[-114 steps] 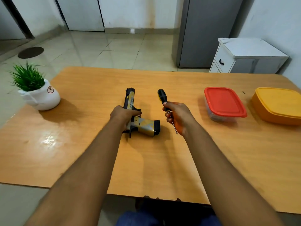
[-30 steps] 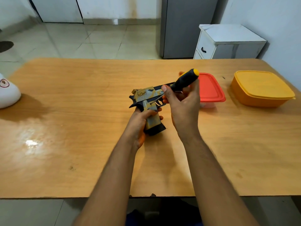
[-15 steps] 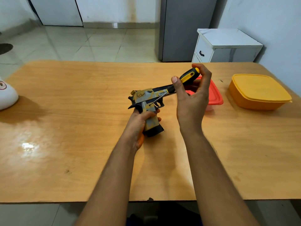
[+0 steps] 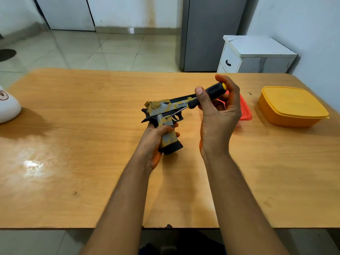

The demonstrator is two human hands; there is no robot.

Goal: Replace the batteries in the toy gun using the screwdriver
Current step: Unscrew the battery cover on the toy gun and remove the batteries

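Two bare hands work above the middle of a wooden table, close together but not touching. The left hand is wrapped round the grip of the toy gun, holding it upright off the tabletop with the barrel pointing away to the far right. The gun is yellow and grey with black trim, and some lettering runs along its side.

The right hand pinches the black handle of the screwdriver between the thumb and curled fingers; the handle ends in a yellow cap, which sits against the fingers. The thin metal shaft slants down to the left, and its tip rests on the gun's side just above the grip, beside the trigger guard. Whether the tip is seated in a screw is too small to tell.

Behind the right hand, partly hidden by it, a red-lidded box stands on the table. Further right, well apart from the hands, stands an orange box with its lid on. At the left edge a white pot shows only in part.

Beyond the table lies a pale tiled floor, with a grey cabinet against the far wall and a small white drawer unit to its right.
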